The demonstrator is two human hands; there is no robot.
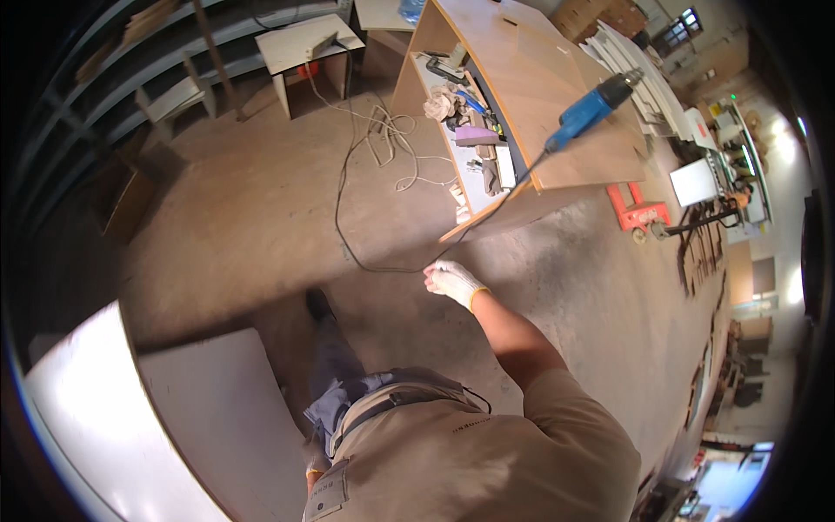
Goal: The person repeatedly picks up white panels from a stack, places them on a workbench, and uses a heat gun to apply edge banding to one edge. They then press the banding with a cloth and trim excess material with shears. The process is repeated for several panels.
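Observation:
My right hand, in a white knit glove with a yellow cuff edge, reaches forward over the floor with its fingers bent. A black power cord runs right at its fingertips; whether they grip it is unclear. This cord leads up to a blue heat gun lying on the wooden workbench, its metal nozzle pointing away. Low by my waist, my left hand is gloved too and mostly hidden beside my shirt. Next to it hangs a grey-blue cloth; I cannot tell if the hand holds it.
The bench's open shelf holds clamps, sanding blocks and crumpled paper. A pale extension cord lies coiled on the floor, leading to a power strip on a small table. White panels stand at left. A red pallet jack is at right.

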